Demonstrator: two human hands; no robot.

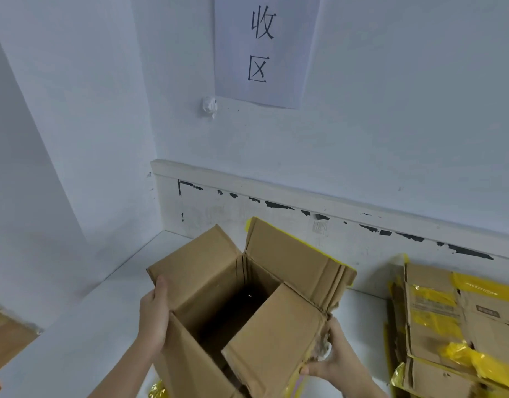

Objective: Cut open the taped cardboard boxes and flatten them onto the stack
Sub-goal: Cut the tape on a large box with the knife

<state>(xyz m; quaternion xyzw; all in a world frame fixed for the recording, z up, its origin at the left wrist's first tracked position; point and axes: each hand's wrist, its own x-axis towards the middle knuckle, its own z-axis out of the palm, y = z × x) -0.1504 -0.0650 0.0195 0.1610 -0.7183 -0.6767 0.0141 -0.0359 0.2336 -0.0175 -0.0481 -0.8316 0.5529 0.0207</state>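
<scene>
Wall of pale white plaster (391, 124) carries a white paper sign with black characters (266, 50). Below stands an open brown cardboard box (207, 285), flaps up. Beside it lies a stack of flattened brown boxes with yellow tape (454, 326). Left hand (153, 317) grips one flap's edge; right hand (330, 357) grips the near torn corner.

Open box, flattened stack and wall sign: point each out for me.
open cardboard box (207, 285), head view, inner face of the left flap.
stack of flattened boxes (431, 334), head view, top sheet's bare cardboard.
paper wall sign (264, 90), head view, blank lower part.
</scene>
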